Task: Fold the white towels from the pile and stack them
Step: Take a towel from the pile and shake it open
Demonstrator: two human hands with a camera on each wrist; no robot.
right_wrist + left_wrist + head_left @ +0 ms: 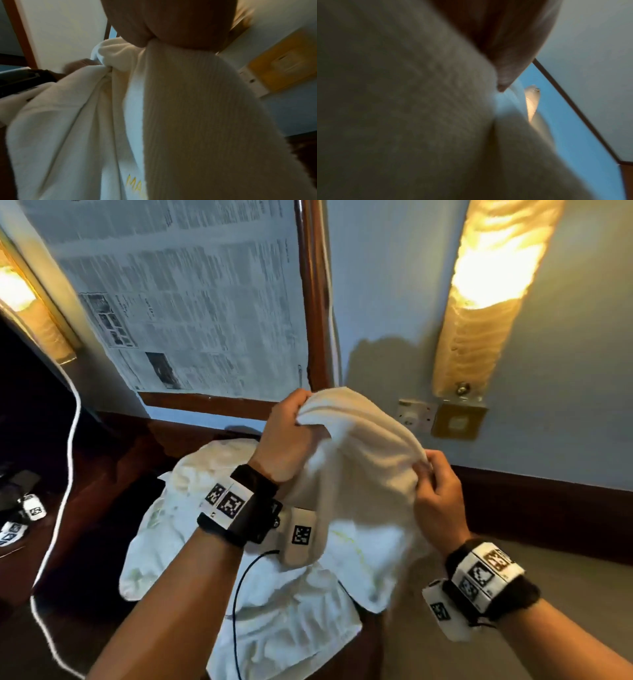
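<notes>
I hold a white towel point(356, 470) up in the air above the pile. My left hand point(291, 426) grips its upper left edge in a bunch. My right hand point(435, 487) pinches the upper right edge, lower than the left. The towel hangs down between them and covers part of the pile of white towels point(274, 604) below. In the left wrist view the towel point(402, 108) fills most of the picture under my hand point(501, 40). In the right wrist view the towel point(188, 121) hangs from my hand point(171, 24), with yellow stitched letters point(135, 184) near its lower part.
The pile lies on a dark wooden surface point(102, 481) against a pale blue wall point(387, 285). A newspaper-covered framed panel point(191, 296), a lit wall lamp point(486, 289) and a socket plate point(416, 416) are behind. A white cable point(65, 474) hangs at left.
</notes>
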